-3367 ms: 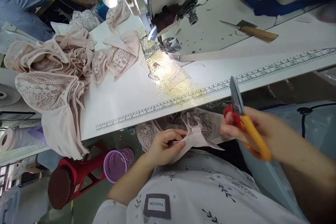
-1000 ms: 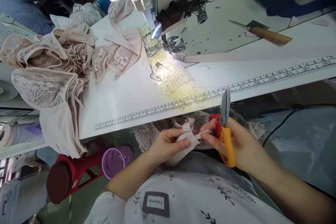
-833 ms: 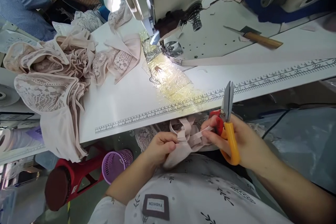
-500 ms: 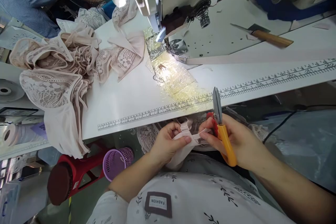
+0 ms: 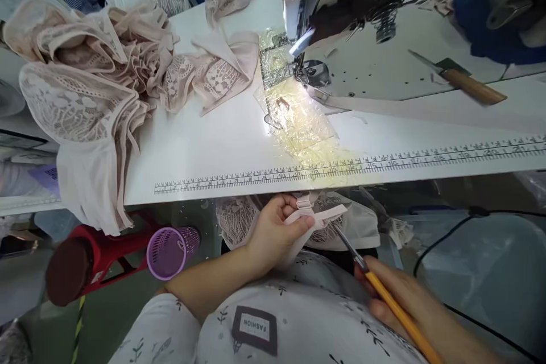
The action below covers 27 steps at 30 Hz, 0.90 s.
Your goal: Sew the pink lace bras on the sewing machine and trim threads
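My left hand pinches a pale pink bra strap between thumb and fingers, below the table's front edge. The strap's short end sticks out to the right, and a slider shows above the fingers. The rest of the lace bra hangs over my lap, partly hidden by the hand. In my right hand is a pair of scissors with orange handles. Their blades point up and left, with the tips close to the bra just under the strap end; whether they touch it I cannot tell.
A sewing machine stands on the white table, with a printed ruler along the front edge. Lace bras are piled at the left. A wooden-handled blade lies at right. A purple basket and red stool are below.
My right hand has let go of the strap end and moved down and right. The scissors have swung from upright to pointing at the bra. The view has shifted slightly.
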Each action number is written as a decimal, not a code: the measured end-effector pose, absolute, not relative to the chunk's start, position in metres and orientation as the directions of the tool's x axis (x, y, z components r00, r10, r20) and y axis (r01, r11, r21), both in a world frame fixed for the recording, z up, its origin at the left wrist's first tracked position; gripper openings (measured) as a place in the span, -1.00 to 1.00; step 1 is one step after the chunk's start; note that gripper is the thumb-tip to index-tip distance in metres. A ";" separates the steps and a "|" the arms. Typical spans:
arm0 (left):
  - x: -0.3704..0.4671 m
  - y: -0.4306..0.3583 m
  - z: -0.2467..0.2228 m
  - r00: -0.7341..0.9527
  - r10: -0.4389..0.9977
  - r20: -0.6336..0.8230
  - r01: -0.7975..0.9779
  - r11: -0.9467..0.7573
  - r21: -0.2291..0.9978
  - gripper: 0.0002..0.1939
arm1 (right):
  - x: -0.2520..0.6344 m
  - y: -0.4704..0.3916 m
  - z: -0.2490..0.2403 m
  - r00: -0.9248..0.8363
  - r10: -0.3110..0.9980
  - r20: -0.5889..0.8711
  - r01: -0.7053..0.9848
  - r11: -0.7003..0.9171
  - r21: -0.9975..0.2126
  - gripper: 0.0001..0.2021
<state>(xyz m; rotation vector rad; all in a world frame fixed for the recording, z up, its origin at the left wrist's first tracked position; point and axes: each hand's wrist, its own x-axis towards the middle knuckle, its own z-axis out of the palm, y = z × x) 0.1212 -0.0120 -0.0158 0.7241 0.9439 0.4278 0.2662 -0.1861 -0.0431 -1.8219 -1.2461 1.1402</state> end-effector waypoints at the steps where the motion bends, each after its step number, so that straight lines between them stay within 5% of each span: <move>1: 0.122 -0.013 -0.017 0.534 0.624 -0.571 -0.032 0.689 0.724 -0.47 | 0.266 -0.188 -0.044 0.127 0.941 -0.315 0.396 -0.339 -0.853 -0.55; 27: 0.124 -0.025 -0.014 0.493 0.685 -0.536 0.080 0.578 0.812 -0.67 | 0.266 -0.183 -0.053 0.024 0.906 -0.422 0.571 -0.359 -0.738 -0.63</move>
